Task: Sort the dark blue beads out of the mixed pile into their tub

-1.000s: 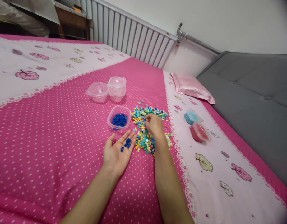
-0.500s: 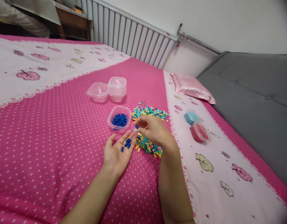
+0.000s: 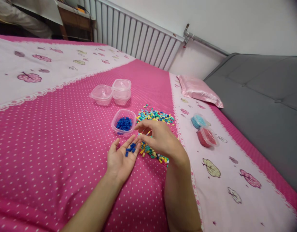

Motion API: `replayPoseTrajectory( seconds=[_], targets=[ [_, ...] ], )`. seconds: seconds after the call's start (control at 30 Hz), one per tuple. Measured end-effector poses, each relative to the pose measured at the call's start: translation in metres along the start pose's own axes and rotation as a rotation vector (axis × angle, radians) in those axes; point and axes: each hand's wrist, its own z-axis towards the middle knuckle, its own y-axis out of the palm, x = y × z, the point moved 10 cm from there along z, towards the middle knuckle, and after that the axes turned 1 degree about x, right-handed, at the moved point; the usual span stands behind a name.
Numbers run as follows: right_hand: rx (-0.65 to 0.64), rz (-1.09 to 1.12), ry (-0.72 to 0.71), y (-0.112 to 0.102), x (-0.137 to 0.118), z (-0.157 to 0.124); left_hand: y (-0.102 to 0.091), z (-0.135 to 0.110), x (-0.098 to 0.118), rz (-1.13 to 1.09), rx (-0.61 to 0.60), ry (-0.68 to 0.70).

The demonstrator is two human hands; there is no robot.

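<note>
My left hand (image 3: 120, 161) lies palm up with its fingers stretched out, and several small blue bricks (image 3: 130, 148) rest on its fingers. Just over its fingertips is my right hand (image 3: 156, 135), thumb and fingers apart, with nothing visible between them. A clear plastic tub (image 3: 124, 132) holding many blue bricks (image 3: 124, 123) stands beyond my left fingertips. Beneath and around my right hand spreads a loose pile of mixed-colour bricks (image 3: 153, 115), partly hidden by that hand.
Two lidded tubs, one with light blue pieces (image 3: 198, 121) and one with red pieces (image 3: 206, 137), sit to the right. Further back are clear tubs (image 3: 102, 95), some stacked (image 3: 121, 91). A pink pillow (image 3: 199, 90) lies by the grey headboard (image 3: 259, 87). A person's leg (image 3: 23, 21) shows top left.
A blue brick held between my right fingers has left them, and the blue bricks on my left hand sit closer together. My right hand has shifted slightly left and opened.
</note>
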Motion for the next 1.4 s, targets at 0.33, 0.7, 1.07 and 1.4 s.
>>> replayPoseTrajectory(
  seconds=[0.33, 0.7, 1.07, 1.4],
  targets=[
    [0.263, -0.269, 0.400, 0.007, 0.107, 0.031, 0.000, -0.005, -0.003, -0.015, 0.071, -0.029],
    [-0.091, -0.376, 0.192, 0.069, 0.099, 0.044, 0.000, -0.005, 0.000, -0.008, 0.052, -0.001],
    [-0.321, -0.456, 0.466, 0.030, 0.098, 0.008, -0.001, -0.004, -0.001, 0.006, 0.053, -0.007],
    [0.089, -0.412, 0.474, 0.016, 0.115, 0.030, 0.000, -0.002, 0.001, 0.011, 0.035, 0.008]
  ],
)
